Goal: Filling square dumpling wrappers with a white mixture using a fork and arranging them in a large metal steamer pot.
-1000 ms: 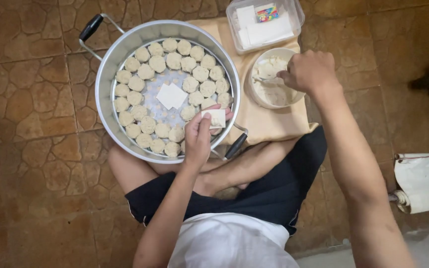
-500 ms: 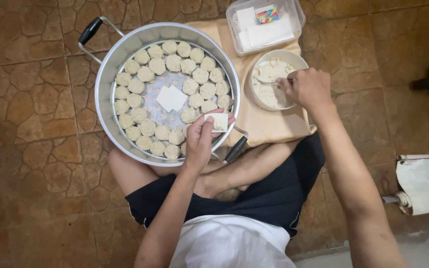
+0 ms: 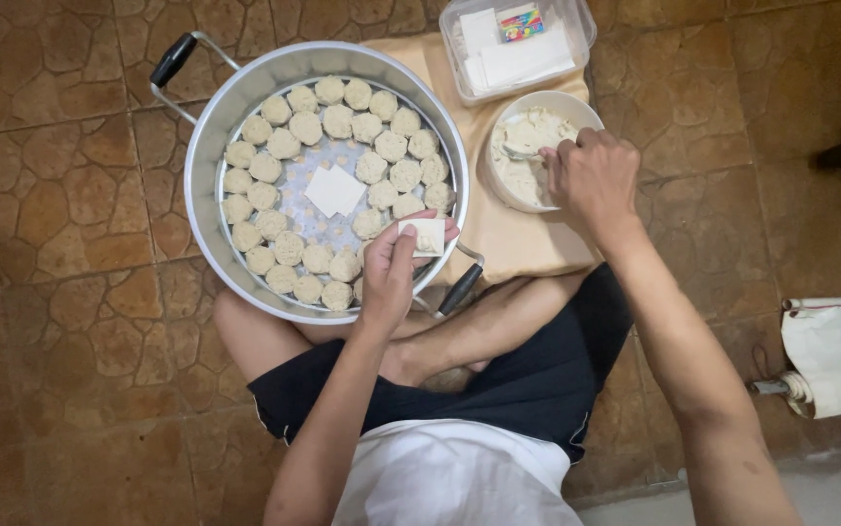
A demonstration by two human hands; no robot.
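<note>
1. White dough wrapper [image 3: 427, 235] lies pinched in the left hand [image 3: 393, 273], over the near rim of the steamer pot [image 3: 208, 146]; a loose grip could drop it onto the dumplings [image 3: 289, 247] beneath.
2. Beyond that grip, the right hand [image 3: 591, 177] clamps a spoon [image 3: 521, 154] in the filling bowl [image 3: 576, 101]; an overfull scoop could spill onto the cloth [image 3: 518, 244].

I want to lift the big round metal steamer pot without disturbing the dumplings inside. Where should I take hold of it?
Take the big round metal steamer pot by its two black-sleeved wire loop handles: one at the far left rim, one at the near right rim. They stick outward on opposite sides, so come in from outside, one grip each, and lift level. The near handle sits close to the left hand.
</note>
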